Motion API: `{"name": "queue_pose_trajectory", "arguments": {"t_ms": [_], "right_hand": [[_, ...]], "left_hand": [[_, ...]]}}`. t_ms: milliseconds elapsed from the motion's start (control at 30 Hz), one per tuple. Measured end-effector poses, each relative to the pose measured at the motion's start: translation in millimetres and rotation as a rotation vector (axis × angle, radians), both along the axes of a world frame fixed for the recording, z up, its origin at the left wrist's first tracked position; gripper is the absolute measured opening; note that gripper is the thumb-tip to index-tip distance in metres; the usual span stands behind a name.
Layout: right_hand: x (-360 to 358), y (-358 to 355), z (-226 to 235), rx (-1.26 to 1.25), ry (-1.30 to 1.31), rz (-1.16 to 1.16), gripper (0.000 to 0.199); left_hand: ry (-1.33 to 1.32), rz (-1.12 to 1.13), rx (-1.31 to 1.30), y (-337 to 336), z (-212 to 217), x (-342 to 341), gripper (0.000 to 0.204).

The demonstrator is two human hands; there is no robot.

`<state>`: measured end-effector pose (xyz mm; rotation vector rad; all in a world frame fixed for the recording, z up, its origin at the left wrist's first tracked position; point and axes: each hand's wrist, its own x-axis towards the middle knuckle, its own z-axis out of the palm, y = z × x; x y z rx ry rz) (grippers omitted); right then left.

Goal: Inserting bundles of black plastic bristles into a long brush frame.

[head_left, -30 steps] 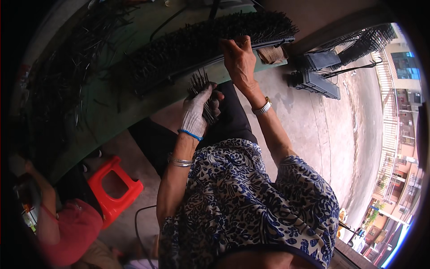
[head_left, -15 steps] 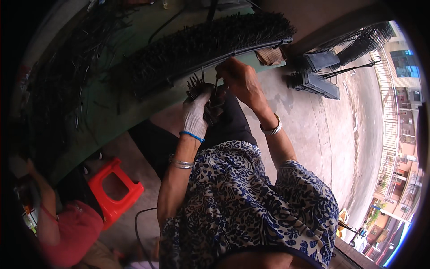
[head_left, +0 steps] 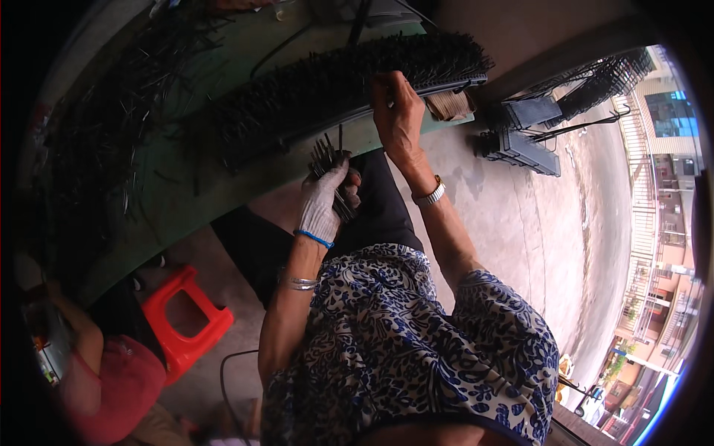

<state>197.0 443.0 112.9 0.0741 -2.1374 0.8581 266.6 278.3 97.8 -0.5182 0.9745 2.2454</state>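
Note:
My left hand [head_left: 332, 186], in a pale knit glove with bare-looking fingertips, is closed around a bundle of thin dark rods [head_left: 326, 154]. Their ends fan out above the thumb, over my lap. Farther off and to the right, my bare right hand [head_left: 401, 111] is raised with its fingers curled into a pinch. It is at the near edge of a long dark rack [head_left: 312, 121] packed with a dense row of black rods [head_left: 335, 72]. Whatever is between the right fingertips is too small or hidden to make out.
Loose dark rods [head_left: 111, 126] are heaped on the green table [head_left: 186, 204] at the left. Folded brown cardboard [head_left: 450, 105] lies by the rack's right end. Grey racks [head_left: 524, 149] stand on the floor at right. A red stool [head_left: 186, 320] and another person [head_left: 126, 379] are at lower left.
My right hand has moved up and away from the bundle to the rack's edge. My left hand keeps hold of the rods near my lap.

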Motion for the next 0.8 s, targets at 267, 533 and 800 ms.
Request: {"name": "queue_pose_trajectory", "arguments": {"t_ms": [267, 533, 800], "right_hand": [[3.7, -4.3, 8.5, -0.186, -0.047, 0.068, 0.006], [9.6, -3.8, -7.6, 0.207, -0.100, -0.097, 0.016], [45.8, -9.0, 33.4, -0.209, -0.797, 0.348, 0.032]], "left_hand": [[0.071, -0.020, 0.126, -0.4, -10.5, 2.4, 0.018], [0.025, -0.012, 0.041, -2.4, 6.3, 8.5, 0.019], [0.136, -0.053, -0.022, -10.8, 8.7, 10.7, 0.022]]}}
